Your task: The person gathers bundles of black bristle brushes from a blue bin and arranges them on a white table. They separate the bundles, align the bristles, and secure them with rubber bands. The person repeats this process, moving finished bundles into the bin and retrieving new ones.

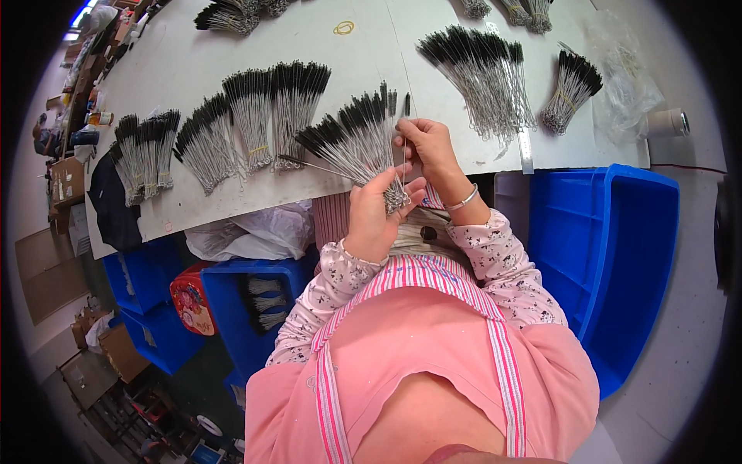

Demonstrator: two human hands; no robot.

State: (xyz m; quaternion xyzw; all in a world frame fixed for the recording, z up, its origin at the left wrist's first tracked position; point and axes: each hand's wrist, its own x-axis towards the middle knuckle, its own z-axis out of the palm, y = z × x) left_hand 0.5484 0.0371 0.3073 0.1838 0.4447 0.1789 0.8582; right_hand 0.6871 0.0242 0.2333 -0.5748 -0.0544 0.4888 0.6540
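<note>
My left hand (pixel 372 215) is closed round the looped lower ends of a fanned bunch of thin wire brushes (pixel 357 139), their black bristle tips pointing up and away. At the bunch's right side, my right hand (pixel 431 148) pinches one single wire brush (pixel 407 105) between thumb and fingers, its bristle tip standing above the fingertips. Just left of the bunch, another pile of wire brushes (pixel 297 108) lies on the white table (pixel 309 182). To the right of my right hand a larger fanned pile of brushes (pixel 483 81) rests on the tabletop.
A banded brush bundle (pixel 570 93) lies at the right, beside clear plastic bags (pixel 626 77) and a metal ruler (pixel 525 151). Yellow rubber bands (pixel 344 28) lie at the back. Blue crates stand below the table, a large crate (pixel 630 271) at right and another (pixel 232 309) at left.
</note>
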